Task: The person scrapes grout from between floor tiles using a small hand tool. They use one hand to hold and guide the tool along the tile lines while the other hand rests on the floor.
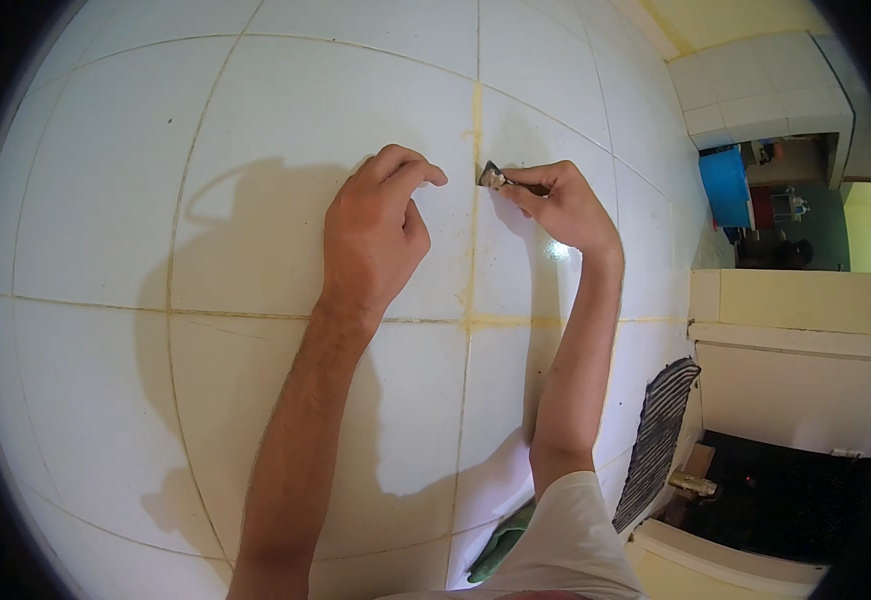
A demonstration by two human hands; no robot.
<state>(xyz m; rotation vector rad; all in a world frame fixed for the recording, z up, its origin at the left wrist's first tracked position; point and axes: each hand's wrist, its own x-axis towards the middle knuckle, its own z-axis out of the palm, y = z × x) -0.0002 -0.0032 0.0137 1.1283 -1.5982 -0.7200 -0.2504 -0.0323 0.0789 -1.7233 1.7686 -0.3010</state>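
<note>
White floor tiles (286,110) spread out below me. A joint (473,250) between them carries a yellowish filler, smeared a little past its edges. My right hand (574,208) pinches a small scraper-like tool (494,176), its dark tip smudged with pale material and resting at or just beside the joint; its exact kind is hard to make out. Left of the joint, my left hand (371,230) hovers over or lightly rests on a tile. Its fingers are loosely curled and apart, the index finger reaches toward the joint, and nothing shows in them.
A dark striped mat (659,440) lies to the right by a doorway with a brass-coloured door knob (693,485). Farther right, a blue tub (725,190) stands beneath a tiled counter (761,85). Some green cloth (501,545) is near my right sleeve.
</note>
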